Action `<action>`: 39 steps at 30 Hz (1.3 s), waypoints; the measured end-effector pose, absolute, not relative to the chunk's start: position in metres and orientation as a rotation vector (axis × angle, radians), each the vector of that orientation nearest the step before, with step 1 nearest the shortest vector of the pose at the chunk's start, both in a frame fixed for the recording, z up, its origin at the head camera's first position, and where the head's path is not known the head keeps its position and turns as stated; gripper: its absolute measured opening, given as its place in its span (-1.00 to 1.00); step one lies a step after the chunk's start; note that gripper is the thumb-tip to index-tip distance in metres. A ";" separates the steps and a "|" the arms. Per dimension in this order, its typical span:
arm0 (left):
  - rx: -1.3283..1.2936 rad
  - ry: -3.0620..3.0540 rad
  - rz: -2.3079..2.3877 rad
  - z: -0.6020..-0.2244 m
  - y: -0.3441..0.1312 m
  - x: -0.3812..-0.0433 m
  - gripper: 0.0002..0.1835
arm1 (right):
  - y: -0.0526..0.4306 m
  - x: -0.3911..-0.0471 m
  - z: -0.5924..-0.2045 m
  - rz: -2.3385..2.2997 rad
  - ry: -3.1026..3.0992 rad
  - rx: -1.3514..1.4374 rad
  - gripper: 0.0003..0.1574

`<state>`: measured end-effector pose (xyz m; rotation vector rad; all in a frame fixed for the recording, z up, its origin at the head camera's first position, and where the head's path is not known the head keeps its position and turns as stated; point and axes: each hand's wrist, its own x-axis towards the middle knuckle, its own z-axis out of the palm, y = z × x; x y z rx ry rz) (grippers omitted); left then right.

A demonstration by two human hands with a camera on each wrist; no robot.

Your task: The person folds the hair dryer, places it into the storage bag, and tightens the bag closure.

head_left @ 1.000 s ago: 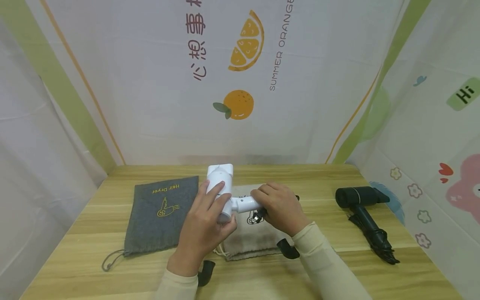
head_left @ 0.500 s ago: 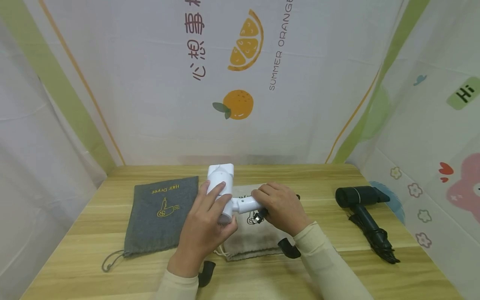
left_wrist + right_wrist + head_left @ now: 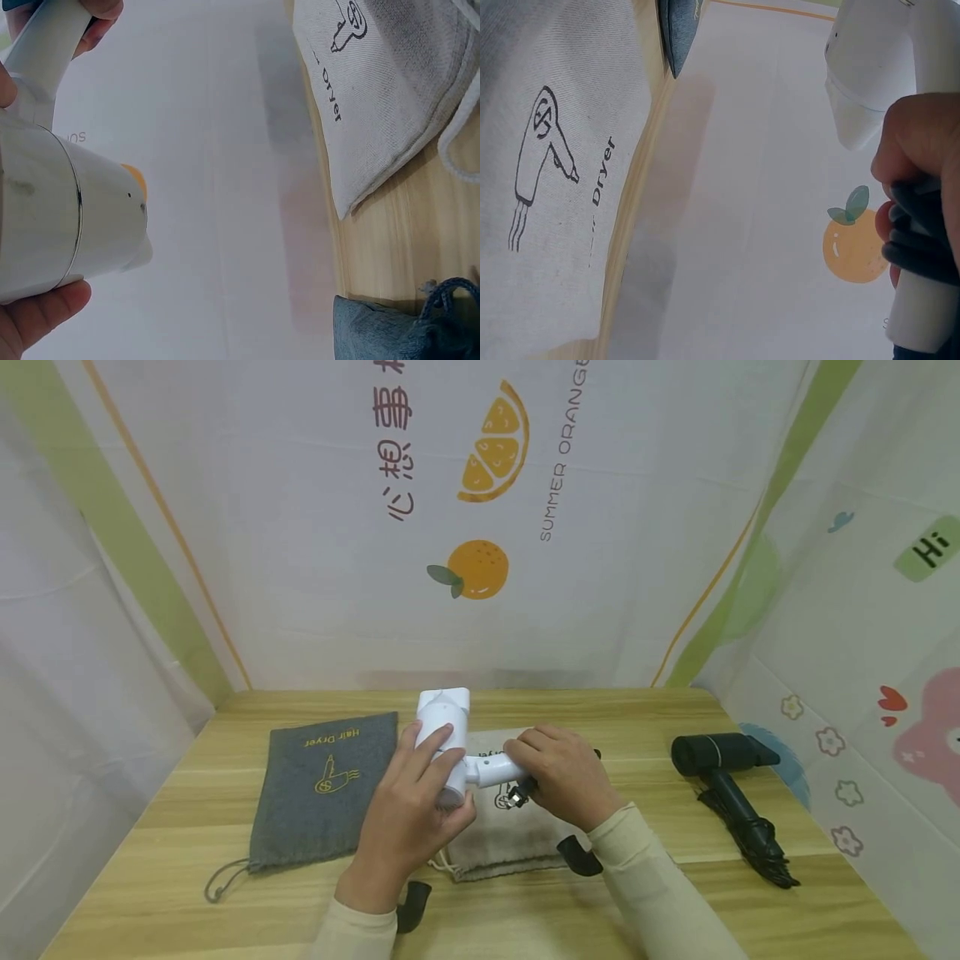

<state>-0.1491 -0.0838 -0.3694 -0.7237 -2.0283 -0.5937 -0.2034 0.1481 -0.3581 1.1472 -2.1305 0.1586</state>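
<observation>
A white hair dryer (image 3: 444, 717) is held up over the table, its flat nozzle (image 3: 442, 695) pointing to the back. My left hand (image 3: 408, 802) grips its barrel, fingers over the top and thumb underneath. My right hand (image 3: 562, 772) holds the handle (image 3: 493, 768) from the right. Dark cord (image 3: 926, 251) is wound round that handle, as the right wrist view shows, and the plug (image 3: 517, 795) pokes out beside the fingers. Below the dryer lies a beige drawstring bag (image 3: 502, 843) with a printed dryer picture, partly hidden by the dryer and right hand.
On the left lies a grey drawstring bag (image 3: 315, 810) marked "Hair Dryer". A black hair dryer (image 3: 738, 793) with its cord bundled at the handle rests at the table's right. Curved black pieces (image 3: 412, 906) show by both wrists. A printed curtain (image 3: 337, 610) hangs behind the wooden table (image 3: 187, 827).
</observation>
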 end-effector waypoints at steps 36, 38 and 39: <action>-0.778 -2.009 -0.600 -0.367 -0.084 -0.149 -0.56 | 0.152 -0.202 -0.358 0.171 -2.127 1.170 -0.42; -0.778 -2.013 -0.599 -0.367 -0.084 -0.149 -0.56 | 0.152 -0.202 -0.359 0.172 -2.127 1.170 -0.42; -0.779 -2.013 -0.599 -0.367 -0.084 -0.149 -0.57 | 0.152 -0.202 -0.359 0.175 -2.125 1.170 -0.42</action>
